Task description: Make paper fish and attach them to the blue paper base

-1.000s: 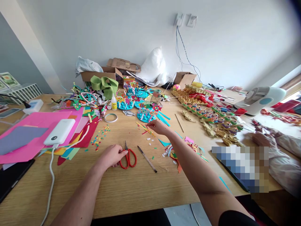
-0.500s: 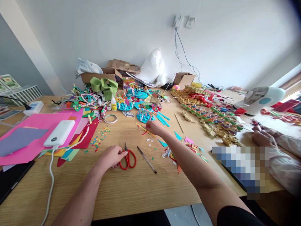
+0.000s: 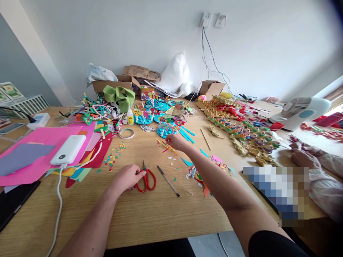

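My left hand [image 3: 130, 179] rests on the table with its fingers curled. Its thumb lies over the handle of the red-handled scissors [image 3: 146, 180], and the hand's underside is hidden. Farther forward, my right hand [image 3: 176, 141] is closed in a pinch above thin yellow strips [image 3: 162, 143]. Whatever its fingertips hold is too small to make out. Just behind it stands a blue round craft piece [image 3: 161, 133] with colourful paper cut-outs. A pen [image 3: 168, 181] lies to the right of the scissors.
Coloured paper sheets [image 3: 32, 137] and a white power bank [image 3: 68, 149] lie left. A roll of tape [image 3: 126, 133] and a glue bottle [image 3: 130, 116] stand behind. Paper scraps [image 3: 198, 175] are beside my right forearm. Another person's hands [image 3: 305, 157] are far right, near a fan [image 3: 300, 112].
My right hand has shifted slightly, and its fingertips now show in a pinch over the yellow strips. My left hand stays by the scissors. The view has moved a little.
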`<action>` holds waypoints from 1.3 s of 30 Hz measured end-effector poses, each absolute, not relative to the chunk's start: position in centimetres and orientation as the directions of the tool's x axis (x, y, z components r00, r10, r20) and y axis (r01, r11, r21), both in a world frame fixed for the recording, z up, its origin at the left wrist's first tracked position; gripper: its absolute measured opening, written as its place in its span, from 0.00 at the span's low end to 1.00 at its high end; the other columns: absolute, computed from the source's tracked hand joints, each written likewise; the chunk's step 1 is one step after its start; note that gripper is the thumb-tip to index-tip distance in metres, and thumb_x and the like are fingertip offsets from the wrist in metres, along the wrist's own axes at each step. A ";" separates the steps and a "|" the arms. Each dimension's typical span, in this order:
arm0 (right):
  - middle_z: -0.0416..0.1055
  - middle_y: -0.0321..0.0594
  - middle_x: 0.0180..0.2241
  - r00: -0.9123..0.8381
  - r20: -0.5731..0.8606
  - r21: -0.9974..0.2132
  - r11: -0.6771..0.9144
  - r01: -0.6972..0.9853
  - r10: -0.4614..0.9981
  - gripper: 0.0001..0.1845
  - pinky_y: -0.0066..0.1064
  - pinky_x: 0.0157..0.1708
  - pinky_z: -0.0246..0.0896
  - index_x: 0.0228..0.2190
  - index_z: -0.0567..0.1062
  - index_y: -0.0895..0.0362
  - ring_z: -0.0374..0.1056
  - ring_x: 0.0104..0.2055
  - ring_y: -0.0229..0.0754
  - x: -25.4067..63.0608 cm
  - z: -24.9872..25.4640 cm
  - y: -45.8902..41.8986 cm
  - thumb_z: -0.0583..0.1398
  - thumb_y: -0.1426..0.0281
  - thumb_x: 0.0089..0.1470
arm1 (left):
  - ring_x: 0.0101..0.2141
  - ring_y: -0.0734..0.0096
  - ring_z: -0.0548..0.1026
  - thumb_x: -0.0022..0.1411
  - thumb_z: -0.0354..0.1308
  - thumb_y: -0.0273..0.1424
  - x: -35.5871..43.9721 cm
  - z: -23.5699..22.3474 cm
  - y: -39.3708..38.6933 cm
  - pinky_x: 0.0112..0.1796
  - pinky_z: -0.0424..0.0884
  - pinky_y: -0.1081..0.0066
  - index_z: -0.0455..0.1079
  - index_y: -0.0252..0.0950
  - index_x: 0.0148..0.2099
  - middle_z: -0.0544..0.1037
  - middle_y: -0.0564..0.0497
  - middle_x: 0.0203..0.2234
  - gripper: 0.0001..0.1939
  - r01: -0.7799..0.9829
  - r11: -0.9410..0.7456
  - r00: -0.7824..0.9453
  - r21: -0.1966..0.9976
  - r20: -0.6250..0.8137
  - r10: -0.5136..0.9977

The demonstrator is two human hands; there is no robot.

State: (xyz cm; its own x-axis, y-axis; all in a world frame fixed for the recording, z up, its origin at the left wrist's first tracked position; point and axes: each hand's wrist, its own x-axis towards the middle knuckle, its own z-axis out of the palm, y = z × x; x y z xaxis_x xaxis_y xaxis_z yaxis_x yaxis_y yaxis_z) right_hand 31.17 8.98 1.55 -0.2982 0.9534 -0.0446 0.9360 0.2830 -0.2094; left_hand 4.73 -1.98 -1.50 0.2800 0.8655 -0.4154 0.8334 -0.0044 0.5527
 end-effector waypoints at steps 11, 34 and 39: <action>0.75 0.45 0.38 -0.418 0.078 -0.370 0.416 0.831 0.905 0.13 0.26 0.38 0.59 0.37 0.79 0.62 0.69 0.38 0.39 32.4 2.9 6.0 0.54 0.73 0.58 | 0.17 0.68 0.75 0.61 0.46 0.47 4.7 -1.3 -1.9 0.17 0.64 0.75 0.62 0.38 0.27 0.72 0.53 0.15 0.20 0.839 -0.005 0.280 0.544 -0.424 0.862; 0.69 0.48 0.49 -0.636 -0.068 -0.160 0.621 0.768 0.769 0.30 0.36 0.49 0.62 0.47 0.74 0.59 0.66 0.50 0.45 36.5 2.9 -4.5 0.53 0.88 0.42 | 0.16 0.68 0.74 0.62 0.46 0.46 5.0 -0.5 -2.0 0.18 0.64 0.75 0.62 0.37 0.27 0.72 0.53 0.14 0.19 0.857 -0.008 0.277 0.515 -0.447 0.851; 0.63 0.51 0.56 -0.690 -0.036 -0.174 0.676 0.716 0.723 0.39 0.38 0.53 0.60 0.57 0.64 0.60 0.60 0.58 0.45 34.4 1.5 -4.6 0.50 0.89 0.42 | 0.16 0.69 0.73 0.62 0.46 0.46 4.9 -0.6 -1.9 0.17 0.64 0.76 0.61 0.38 0.26 0.71 0.54 0.13 0.19 0.856 -0.007 0.273 0.517 -0.440 0.856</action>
State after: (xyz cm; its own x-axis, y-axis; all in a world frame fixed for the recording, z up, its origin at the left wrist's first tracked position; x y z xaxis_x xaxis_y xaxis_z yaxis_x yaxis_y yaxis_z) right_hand 34.35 -4.59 1.50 -0.6903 0.7226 -0.0356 0.7163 0.6757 -0.1742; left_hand 4.88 -1.92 -0.59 0.2727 0.8556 -0.4400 0.8559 -0.0068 0.5172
